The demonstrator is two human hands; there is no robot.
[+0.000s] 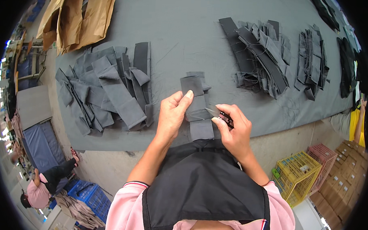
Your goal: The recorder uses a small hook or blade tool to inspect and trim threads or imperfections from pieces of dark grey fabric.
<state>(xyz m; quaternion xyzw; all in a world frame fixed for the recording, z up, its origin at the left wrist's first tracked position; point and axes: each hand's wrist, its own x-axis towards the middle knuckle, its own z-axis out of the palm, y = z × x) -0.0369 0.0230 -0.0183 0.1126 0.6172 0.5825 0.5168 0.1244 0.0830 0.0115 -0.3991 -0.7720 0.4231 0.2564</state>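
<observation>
Near the table's front edge, my left hand point(171, 114) pinches a dark grey fabric strip point(198, 102) between thumb and fingers. The strip hangs in folded sections toward my black apron point(206, 180). My right hand point(237, 131) is closed round a pair of thread snips point(224, 117) with black handles. Their metal blades point left, close to the strip's right edge; whether they touch it I cannot tell. A loose heap of grey fabric pieces point(108, 88) lies left of my left hand. Beyond my right hand lies a bundle of similar strips point(263, 57) with loose threads.
The table's grey cover point(175, 29) carries a brown paper bag point(80, 22) at far left. Another strip bundle point(310, 60) and black pieces point(347, 68) lie right. Yellow point(297, 173) and red crates point(324, 160) stand below right, a blue crate point(90, 199) below left. People are at both sides.
</observation>
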